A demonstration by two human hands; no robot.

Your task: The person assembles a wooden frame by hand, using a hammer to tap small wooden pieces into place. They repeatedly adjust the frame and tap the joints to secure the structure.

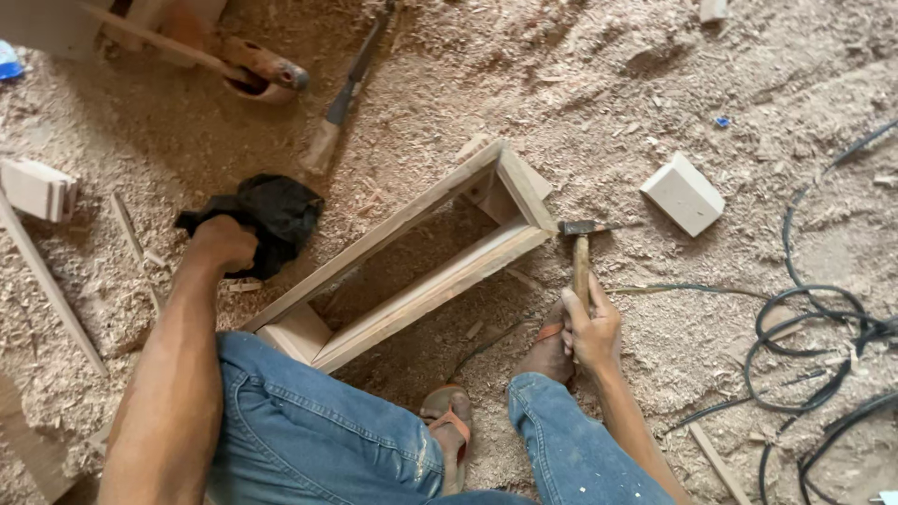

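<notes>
Hammer (581, 251): wooden handle upright in view, dark metal head at the top, just beside the far right corner of the frame; the head hangs near that corner, and contact cannot be told.
Right hand (591, 329): fingers wrapped round the lower part of the hammer handle, thumb along the shaft, wrist bent slightly inward, forearm running down to the lower right edge.
Left hand (223, 241): clenched into a bunched black cloth (271, 217), knuckles up, pressing down on it beside the long left rail of the frame.
Left arm: stretched out nearly straight from the lower left, elbow locked, weight seemingly leaning onto the fist.
Wooden frame (412, 257): narrow rectangular box of pale boards, lying on the sawdust floor (599, 84) and running diagonally from the left knee up toward the middle of the view; the near end sits against the jeans (309, 430).
Feet: in orange-strapped sandals (451, 419), planted between the knees just below the frame.
Surroundings: a white block (683, 194) lies to the right of the hammer, black cables (823, 327) coil at the right edge, a chisel-like tool (341, 98) lies above the frame, and wood offcuts (37, 187) sit at the left.
</notes>
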